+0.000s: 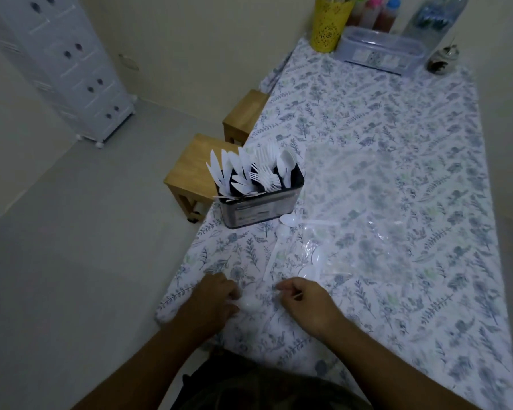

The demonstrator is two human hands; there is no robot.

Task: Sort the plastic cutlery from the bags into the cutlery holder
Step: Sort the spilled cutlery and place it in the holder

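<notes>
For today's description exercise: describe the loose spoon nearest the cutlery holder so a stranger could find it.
Start at the dark cutlery holder on the floral table. Just right of its base lies a white spoon, bowl toward the holder. Unlike other spoons, it lies flat, outside any compartment.

Matt printed cloth over the table, soft-looking, floral pattern, a few creases near the edge. Clear glossy plastic bags lying flat on it, crinkled, catching light in streaks. White plastic cutlery, smooth and faintly shiny: knives, forks, spoons standing in a dark holder with glossy transparent plastic walls. Loose white spoon on the cloth, same smooth plastic. Pale wood stools, matt, even grain. Translucent plastic box at the far end, smooth; yellow perforated cup, material hard to tell. Floor plain and matt.
</notes>
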